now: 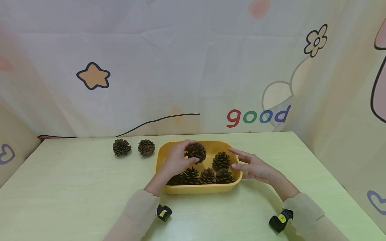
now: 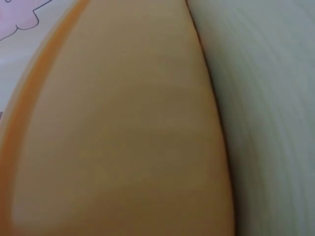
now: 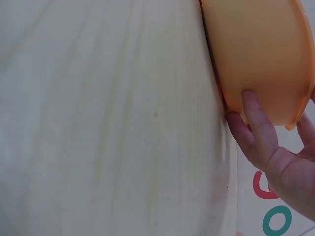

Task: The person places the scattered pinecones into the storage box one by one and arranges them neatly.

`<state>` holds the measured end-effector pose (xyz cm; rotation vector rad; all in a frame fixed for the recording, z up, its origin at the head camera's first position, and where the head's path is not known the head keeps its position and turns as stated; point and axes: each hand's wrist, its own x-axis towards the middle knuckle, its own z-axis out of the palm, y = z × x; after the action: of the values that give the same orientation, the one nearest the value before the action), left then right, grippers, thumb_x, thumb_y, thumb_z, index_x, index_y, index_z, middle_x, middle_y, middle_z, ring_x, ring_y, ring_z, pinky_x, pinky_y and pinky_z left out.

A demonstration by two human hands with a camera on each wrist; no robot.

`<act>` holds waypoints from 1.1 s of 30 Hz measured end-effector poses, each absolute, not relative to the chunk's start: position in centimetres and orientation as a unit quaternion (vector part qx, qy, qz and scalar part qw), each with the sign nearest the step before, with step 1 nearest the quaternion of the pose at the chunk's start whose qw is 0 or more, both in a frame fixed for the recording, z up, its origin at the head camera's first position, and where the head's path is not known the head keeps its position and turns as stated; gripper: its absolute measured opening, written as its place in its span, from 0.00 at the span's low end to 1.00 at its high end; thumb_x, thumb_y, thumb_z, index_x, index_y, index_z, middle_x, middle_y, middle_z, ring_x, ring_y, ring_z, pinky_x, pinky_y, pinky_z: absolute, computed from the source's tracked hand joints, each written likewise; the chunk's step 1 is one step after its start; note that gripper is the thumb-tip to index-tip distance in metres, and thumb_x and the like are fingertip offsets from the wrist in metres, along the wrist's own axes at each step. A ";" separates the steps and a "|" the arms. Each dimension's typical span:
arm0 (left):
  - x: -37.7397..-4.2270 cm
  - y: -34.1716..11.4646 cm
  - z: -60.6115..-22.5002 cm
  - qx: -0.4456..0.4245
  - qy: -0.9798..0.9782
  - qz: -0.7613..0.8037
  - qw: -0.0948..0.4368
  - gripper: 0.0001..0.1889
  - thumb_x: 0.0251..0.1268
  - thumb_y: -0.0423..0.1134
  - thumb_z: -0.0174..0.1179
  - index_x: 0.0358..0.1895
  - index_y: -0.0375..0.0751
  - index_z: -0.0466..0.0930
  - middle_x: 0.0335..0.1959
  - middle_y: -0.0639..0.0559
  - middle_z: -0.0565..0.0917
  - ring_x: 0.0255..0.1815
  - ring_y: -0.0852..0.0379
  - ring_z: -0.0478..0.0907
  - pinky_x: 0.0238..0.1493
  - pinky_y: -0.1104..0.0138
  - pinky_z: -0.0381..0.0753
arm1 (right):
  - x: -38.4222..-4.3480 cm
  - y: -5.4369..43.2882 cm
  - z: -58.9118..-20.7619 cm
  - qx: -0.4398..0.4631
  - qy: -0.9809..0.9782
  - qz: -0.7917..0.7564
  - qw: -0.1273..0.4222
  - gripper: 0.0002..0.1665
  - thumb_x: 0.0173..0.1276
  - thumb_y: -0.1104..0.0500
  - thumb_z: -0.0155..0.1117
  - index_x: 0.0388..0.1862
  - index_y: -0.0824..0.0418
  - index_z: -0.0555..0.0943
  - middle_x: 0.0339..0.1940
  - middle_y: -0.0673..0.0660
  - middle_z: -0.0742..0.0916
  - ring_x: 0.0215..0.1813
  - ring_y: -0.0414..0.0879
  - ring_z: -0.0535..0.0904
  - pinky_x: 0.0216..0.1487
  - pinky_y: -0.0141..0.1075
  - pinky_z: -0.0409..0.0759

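My left hand (image 1: 176, 160) grips a brown pine cone (image 1: 197, 152) between thumb and fingers, above the inside of a yellow plastic basin (image 1: 199, 190). On the basin's right end, my right hand (image 1: 256, 168) holds the rim. Two of its fingers lie along the outer wall in the right wrist view, where the orange-looking basin (image 3: 266, 54) is seen from outside. Several pine cones sit in the basin, among them one at the right (image 1: 221, 160) and one at the front (image 1: 207, 176). Only the basin's outer wall (image 2: 123, 113) fills the left wrist view; the left hand is hidden there.
Two more pine cones, one farther left (image 1: 122, 147) and one nearer the basin (image 1: 146, 148), rest on the pale green table (image 1: 75, 194) near its back edge. Behind the table hangs a printed curtain (image 1: 169, 73).
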<state>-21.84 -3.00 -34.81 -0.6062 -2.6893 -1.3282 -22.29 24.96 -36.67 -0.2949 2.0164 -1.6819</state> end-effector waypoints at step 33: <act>-23.0 0.3 -35.5 -0.215 -0.917 -0.329 -0.065 0.26 0.57 0.34 0.62 0.60 0.38 0.66 0.57 0.42 0.73 0.57 0.45 0.70 0.53 0.55 0.73 | -22.7 25.1 -37.0 -0.110 0.737 -0.617 0.253 0.43 0.64 0.56 0.60 0.73 0.54 0.50 0.70 0.71 0.50 0.59 0.61 0.70 0.48 0.52 0.77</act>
<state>-22.99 0.28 -35.48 -0.7036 -3.0078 -1.0803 -22.70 25.10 -37.02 -0.2995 2.0038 -1.6765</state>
